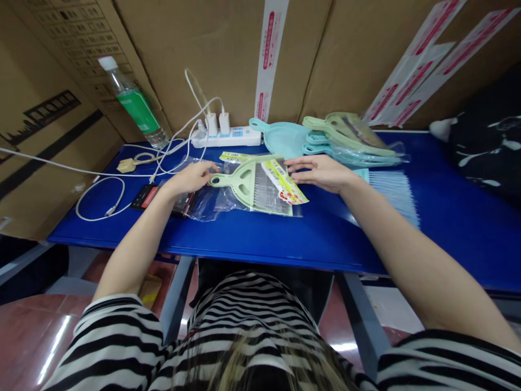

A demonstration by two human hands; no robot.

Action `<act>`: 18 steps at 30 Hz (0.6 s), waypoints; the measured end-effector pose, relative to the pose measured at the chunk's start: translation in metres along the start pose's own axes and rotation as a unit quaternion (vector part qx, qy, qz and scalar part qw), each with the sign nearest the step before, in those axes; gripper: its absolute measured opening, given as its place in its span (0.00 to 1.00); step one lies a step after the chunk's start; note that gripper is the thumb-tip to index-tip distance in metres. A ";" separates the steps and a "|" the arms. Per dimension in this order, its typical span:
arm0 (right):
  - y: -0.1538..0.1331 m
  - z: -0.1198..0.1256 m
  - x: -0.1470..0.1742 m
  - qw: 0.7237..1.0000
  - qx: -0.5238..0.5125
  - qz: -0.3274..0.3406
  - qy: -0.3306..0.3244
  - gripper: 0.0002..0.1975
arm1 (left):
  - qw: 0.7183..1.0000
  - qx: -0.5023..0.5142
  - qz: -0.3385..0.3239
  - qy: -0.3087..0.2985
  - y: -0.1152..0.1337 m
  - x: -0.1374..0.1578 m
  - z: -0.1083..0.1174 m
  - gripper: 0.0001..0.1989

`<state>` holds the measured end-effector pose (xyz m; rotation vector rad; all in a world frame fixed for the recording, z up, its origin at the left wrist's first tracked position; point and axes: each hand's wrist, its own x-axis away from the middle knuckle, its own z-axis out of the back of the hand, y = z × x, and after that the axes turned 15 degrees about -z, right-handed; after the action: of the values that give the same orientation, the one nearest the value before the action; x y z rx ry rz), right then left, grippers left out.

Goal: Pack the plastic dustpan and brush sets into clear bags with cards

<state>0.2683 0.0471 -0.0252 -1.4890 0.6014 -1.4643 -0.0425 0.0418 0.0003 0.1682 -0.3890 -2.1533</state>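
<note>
A pale green dustpan with a grey-bristled brush lies flat on the blue table in a clear plastic bag. A yellow-green printed card slants across its right side. My left hand is at the handle end, fingers curled and pinched on the bag's edge there. At the other side, my right hand stretches its fingers toward the card and the bag's right edge, fingertips touching or almost touching them. Under my left forearm lies a dark, red-marked item, partly hidden.
Behind my right hand are a blue dustpan and a stack of green and blue dustpans. Blue brush bristles show beyond my right forearm. A power strip, white cables and a water bottle stand along the cardboard wall.
</note>
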 end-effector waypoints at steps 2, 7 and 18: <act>0.001 0.005 -0.003 1.000 0.011 0.008 -0.002 0.16 | 1.000 -0.015 -0.017 -0.009 -0.001 0.000 0.002 0.15; 0.003 0.021 -0.007 0.996 0.074 0.055 -0.014 0.14 | 0.999 -0.027 -0.039 -0.023 -0.005 0.001 0.005 0.15; -0.007 0.013 0.006 0.915 0.355 0.142 0.132 0.07 | 1.000 -0.017 -0.011 -0.020 0.000 0.000 0.004 0.15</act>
<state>0.2802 0.0486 -0.0140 -0.6159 0.3568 -1.4441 -0.0431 0.0426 0.0045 0.1108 -0.3748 -2.1870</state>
